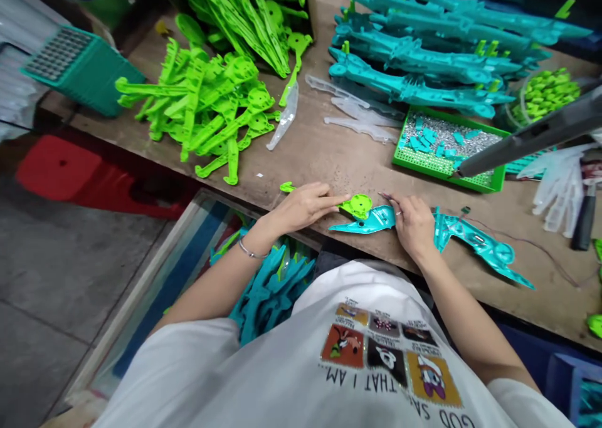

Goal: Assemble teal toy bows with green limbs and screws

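My left hand lies over a lime-green plastic part with a round end, its fingers closed on the narrow length. The green round end overlaps a teal plastic shell half, which lies open side up along the table edge. Over the middle of that shell, my right hand is closed in a pinch. A thin dark tip, which looks like a wire end, sticks out from its fingertips. Another thin wire trails from the shell to the right. The palm hides part of the shell.
Lime-green parts are heaped at the back left, teal shells stacked behind. A green tray holds screws and teal bits; a grey tool hangs over it. Clear plastic pieces lie nearby. Below the edge is a bin of teal parts.
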The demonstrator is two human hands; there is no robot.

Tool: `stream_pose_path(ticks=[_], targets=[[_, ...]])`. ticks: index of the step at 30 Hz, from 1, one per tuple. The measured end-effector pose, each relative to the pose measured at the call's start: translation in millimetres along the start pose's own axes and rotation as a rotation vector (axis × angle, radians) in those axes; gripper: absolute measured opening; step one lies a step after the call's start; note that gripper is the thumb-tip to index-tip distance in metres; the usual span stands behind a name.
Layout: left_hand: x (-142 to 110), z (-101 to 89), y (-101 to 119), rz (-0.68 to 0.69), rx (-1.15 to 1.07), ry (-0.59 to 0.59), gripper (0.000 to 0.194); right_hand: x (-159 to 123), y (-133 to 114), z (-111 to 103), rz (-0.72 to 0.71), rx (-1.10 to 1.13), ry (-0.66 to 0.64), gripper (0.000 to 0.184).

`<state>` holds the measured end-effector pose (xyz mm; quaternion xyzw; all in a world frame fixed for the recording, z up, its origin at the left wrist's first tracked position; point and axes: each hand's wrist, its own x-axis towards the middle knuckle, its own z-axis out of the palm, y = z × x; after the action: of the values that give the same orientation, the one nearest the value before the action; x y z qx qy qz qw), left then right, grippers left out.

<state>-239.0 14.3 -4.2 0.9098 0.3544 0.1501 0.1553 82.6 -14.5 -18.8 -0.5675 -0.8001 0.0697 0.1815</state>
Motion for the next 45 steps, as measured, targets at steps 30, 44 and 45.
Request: stream_pose_path(ticks=[30, 44, 45], targets=[[8, 7.5, 35, -0.005, -0.04, 0.033, 0.085, -6, 6, 4, 0.088, 0.045, 0.06, 0.042], [29, 4.0, 72, -0.247, -0.037, 0.315, 0.029, 57, -36, -63, 0.007, 0.723, -0.331, 0.026], [29, 4.6, 73, -0.271, -0.018, 0.335, 0.028, 61, -39, -61, 0.026, 0.743, -0.356, 0.027]])
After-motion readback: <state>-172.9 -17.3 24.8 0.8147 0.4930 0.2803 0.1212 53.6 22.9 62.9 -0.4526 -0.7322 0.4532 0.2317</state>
